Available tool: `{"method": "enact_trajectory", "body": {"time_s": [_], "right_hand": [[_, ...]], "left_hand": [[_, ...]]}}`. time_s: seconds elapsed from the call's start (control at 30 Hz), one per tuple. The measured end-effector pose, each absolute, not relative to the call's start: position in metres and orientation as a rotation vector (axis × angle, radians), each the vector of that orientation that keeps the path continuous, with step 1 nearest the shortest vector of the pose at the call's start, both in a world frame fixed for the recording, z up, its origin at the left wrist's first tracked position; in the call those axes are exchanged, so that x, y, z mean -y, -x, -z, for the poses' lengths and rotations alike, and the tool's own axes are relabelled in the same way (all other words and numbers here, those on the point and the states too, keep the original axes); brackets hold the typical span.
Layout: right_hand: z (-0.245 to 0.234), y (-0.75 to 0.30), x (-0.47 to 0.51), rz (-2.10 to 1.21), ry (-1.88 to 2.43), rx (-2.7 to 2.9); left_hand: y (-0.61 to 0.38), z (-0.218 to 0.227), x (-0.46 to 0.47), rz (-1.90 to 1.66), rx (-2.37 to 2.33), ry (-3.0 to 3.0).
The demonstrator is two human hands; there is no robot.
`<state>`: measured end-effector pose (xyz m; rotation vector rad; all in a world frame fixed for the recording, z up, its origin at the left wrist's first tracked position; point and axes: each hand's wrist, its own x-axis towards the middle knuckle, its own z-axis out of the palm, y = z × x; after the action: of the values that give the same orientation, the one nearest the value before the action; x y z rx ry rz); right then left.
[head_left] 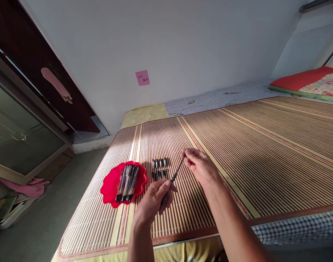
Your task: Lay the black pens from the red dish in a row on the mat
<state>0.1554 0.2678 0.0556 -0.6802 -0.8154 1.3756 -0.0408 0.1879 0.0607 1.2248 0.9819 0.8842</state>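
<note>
My left hand (157,198) is closed around the lower end of a slim dark pen (178,169), partly hidden in its fingers. Its upper end is pinched between the fingertips of my right hand (200,165). The pen slants up to the right, above the mat; whether it is in one piece I cannot tell. Just beyond my left hand, black pen caps (159,163) lie side by side in a row. Nearer to me is a second row of short dark pen parts (159,175). To the left, a red scalloped plate (108,185) holds several black-capped pens (127,183).
A bamboo mat (253,153) covers the bed, with patterned cloth (204,101) along the wall. A folded red quilt (303,80) lies at the far right. A pink note (142,78) is stuck on the wall. Beyond the bed's left edge are floor and a door (27,47).
</note>
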Motion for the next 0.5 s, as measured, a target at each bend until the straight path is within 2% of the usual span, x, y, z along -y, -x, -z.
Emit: {"method": "enact_trajectory", "body": {"time_s": [0.1,0.17,0.3,0.5], "right_hand": [[-0.055,-0.174,-0.276,-1.198,0.663,0.678],[-0.056,-0.180,-0.278,-1.143,0.651,0.652],[-0.059,-0.161,-0.271,-1.297,0.674,0.722],[-0.065,-0.119,-0.254,-1.469,0.718,0.797]], "left_hand": [[0.057,-0.061,-0.187,-0.820,-1.035,-1.327],[0.062,-0.061,-0.188,-0.902,-1.061,-1.299],[0.054,-0.060,-0.193,-1.107,-1.061,-1.131],[0.039,-0.059,-0.196,-1.158,-1.006,-1.037]]}}
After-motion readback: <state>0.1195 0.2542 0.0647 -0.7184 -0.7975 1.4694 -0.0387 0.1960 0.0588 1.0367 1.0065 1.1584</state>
